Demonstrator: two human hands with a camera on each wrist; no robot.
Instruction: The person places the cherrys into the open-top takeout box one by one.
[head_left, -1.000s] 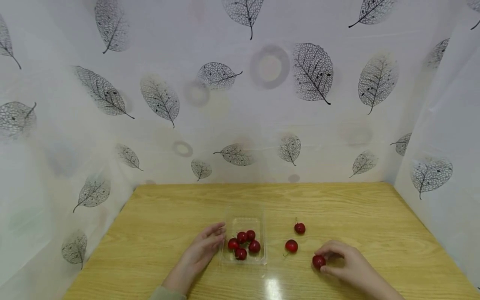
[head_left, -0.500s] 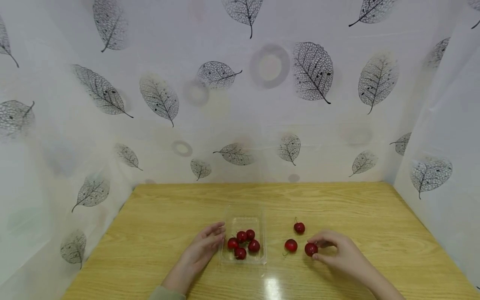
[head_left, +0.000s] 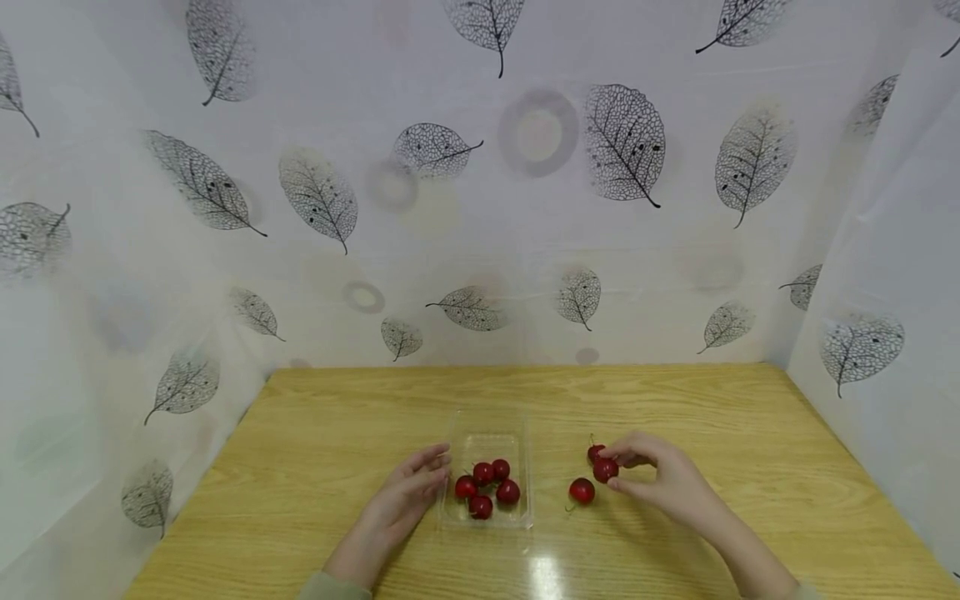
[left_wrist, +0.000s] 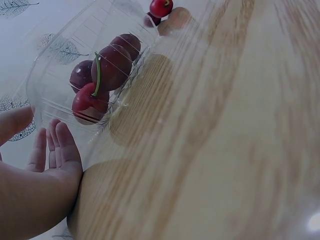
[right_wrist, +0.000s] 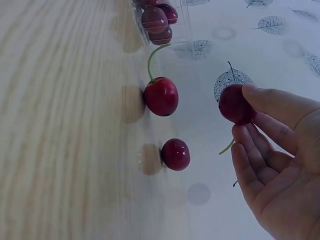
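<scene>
A clear plastic box [head_left: 531, 492] holds several dark red cherries [head_left: 483, 473], grouped toward its near end. My left hand [head_left: 408, 496] is at the box's left wall, fingers relaxed; the left wrist view shows its fingertips [left_wrist: 64, 131] right by the clear side. Between thumb and fingers, my right hand [head_left: 667, 479] pinches a cherry [right_wrist: 235, 104], raised over the table right of the box. Two loose cherries lie close by: one with a curved green stem [right_wrist: 161, 96], the other farther back [head_left: 596, 451], partly hidden behind the held cherry in the head view.
The wood-grain table [head_left: 360, 417] stretches out on both sides of the box. Pale sheeting [head_left: 480, 250] printed with dark leaves encloses the table at the back and sides.
My right hand, pinching the cherry, has moved left and away from me, and now overlaps the far loose cherry in the head view. The left hand and box stay in place.
</scene>
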